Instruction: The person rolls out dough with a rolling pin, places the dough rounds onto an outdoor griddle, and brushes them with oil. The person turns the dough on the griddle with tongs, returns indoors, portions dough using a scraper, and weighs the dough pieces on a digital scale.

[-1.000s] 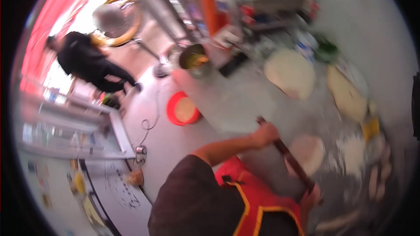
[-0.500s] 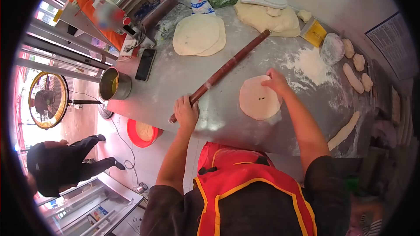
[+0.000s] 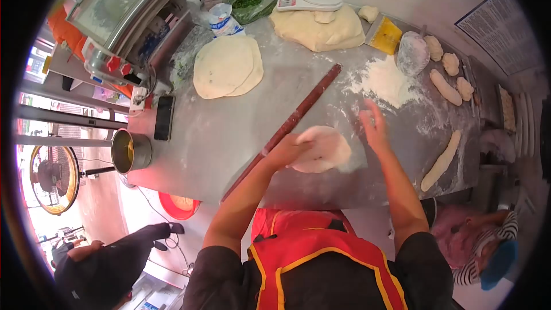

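A flattened dough round (image 3: 328,152), slightly blurred, is in front of me with its left edge in my left hand (image 3: 287,150). That hand's fingers are closed on the edge, and whether the round is lifted off the table cannot be made out. My right hand (image 3: 375,129) is just right of the dough, apart from it, with fingers spread and nothing in them. A long dark-red rolling pin (image 3: 298,112) lies slantwise on the metal table (image 3: 178,161), its lower part passing beside my left hand and forearm. White flour (image 3: 387,83) is heaped beyond my right hand.
Stacked flat dough sheets (image 3: 225,66), a phone (image 3: 165,117) and a metal pot (image 3: 131,150) are at left. A large dough mass (image 3: 310,30), a scale (image 3: 310,0) and a yellow scraper (image 3: 385,35) line the back. A dough strip (image 3: 441,162) lies right. People stand at both sides.
My left hand has let go of the rolling pin and moved right onto the dough's edge. My right hand has released the dough and opened. The view has shifted; a person now shows at lower right.
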The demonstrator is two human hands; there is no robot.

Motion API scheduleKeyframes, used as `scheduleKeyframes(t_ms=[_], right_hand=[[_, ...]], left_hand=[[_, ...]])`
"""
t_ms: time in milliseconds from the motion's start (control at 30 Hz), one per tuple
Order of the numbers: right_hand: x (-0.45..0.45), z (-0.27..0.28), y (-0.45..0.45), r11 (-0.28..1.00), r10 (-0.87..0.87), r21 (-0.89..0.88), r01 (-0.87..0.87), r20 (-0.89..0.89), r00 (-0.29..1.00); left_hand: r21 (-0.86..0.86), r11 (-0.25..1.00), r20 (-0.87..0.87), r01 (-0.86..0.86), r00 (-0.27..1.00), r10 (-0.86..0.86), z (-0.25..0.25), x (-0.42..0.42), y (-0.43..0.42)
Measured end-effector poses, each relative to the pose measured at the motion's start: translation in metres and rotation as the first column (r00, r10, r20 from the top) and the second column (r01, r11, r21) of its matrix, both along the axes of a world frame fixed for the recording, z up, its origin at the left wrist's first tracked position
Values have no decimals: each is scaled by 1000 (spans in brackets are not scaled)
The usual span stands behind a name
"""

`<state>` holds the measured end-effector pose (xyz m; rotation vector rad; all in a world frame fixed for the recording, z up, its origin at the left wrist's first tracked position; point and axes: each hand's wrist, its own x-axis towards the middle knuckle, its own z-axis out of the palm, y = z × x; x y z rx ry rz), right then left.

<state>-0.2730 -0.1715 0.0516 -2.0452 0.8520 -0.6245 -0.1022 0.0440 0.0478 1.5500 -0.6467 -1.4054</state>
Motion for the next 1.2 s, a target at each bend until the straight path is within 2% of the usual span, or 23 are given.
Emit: scheduleKeyframes(t_ms=[33, 100, 133, 167, 233, 267, 300, 333, 433, 467, 533, 600, 633, 667, 700, 733, 767, 833, 933, 967, 1067, 1167, 1200], right_hand=[[-15, -32, -22, 993, -118, -37, 115, -90, 989], [-17, -64, -52, 943, -321, -170, 286, -246, 914], [-13, -71, -61, 908, -403, -255, 332, -316, 859], [-10, -78, -66, 867, -480, -341, 364, -374, 793], [17, -102, -58, 843, -432, -505, 186, -429, 793], [33, -108, -48, 813, -411, -575, 89, -459, 788], [44, -107, -34, 810, -298, -581, -78, -523, 799], [50, -103, -16, 787, -184, -568, -242, -590, 786], [19, -63, 56, 738, 277, -378, -559, -585, 762], [6, -58, 67, 715, 396, -301, -631, -569, 721], [-15, -43, 71, 919, 316, -98, -381, -395, 863], [-28, -44, 63, 982, 159, 132, -133, -212, 964], [-29, -52, 53, 970, 59, 243, -29, -118, 991], [-27, -57, 44, 931, -55, 360, 64, -36, 998], [-21, -53, 36, 784, -194, 611, 107, 77, 978], [-15, -45, 27, 573, -355, 814, 92, 145, 924], [-10, -41, 18, 321, -517, 947, 20, 158, 841], [-3, -50, 5, 424, -453, 891, 163, 52, 890], [8, -56, -1, 589, -359, 770, 245, -23, 933], [9, -56, 1, 642, -323, 726, 247, -36, 946], [0, -56, 18, 690, -282, 691, 212, -13, 959], [-33, -67, 28, 792, -60, 607, 65, -28, 998], [-32, -61, 33, 937, -17, 342, 65, -141, 990]], left_hand=[[3, 984, -134, -177, 975, 176, -24, -3, 7], [-80, 953, -146, -293, 949, 279, -67, -5, 17], [-115, 930, -160, -350, 930, 331, -70, -7, 19], [-76, 922, -134, -379, 920, 368, -74, -6, 20], [-12, 897, -70, -442, 895, 440, -47, 6, 11], [33, 888, -126, -460, 879, 460, -34, 17, 8], [82, 876, -182, -475, 857, 482, -21, 32, 8], [137, 865, -235, -483, 832, 502, -11, 43, 10], [136, 740, -487, -659, 606, 629, 1, 64, 11], [60, 775, -463, -628, 670, 580, 9, 66, 7], [-73, 832, -400, -550, 780, 481, 33, 58, -3], [-130, 920, -57, -370, 929, 366, 61, 35, -30], [-136, 956, 189, -260, 940, 283, 54, 20, -44], [-114, 982, 423, -149, 887, 183, 41, 4, -58], [-284, 959, 593, -3, 785, 178, 26, -15, -73], [-412, 894, 732, 175, 649, 210, 7, -28, -82], [-318, 932, 817, 172, 549, 177, -22, -29, -86], [-132, 983, 940, 125, 332, 84, -73, -20, -106], [-63, 989, 979, 135, 203, 34, -85, -2, -113], [-59, 992, 975, 114, 221, 32, -87, -7, -111], [-23, 999, 958, 42, 285, 10, -75, -34, -84], [10, 999, 940, -42, 342, 5, -66, -74, -37], [13, 997, 943, -70, 334, 12, -64, -84, -21]])
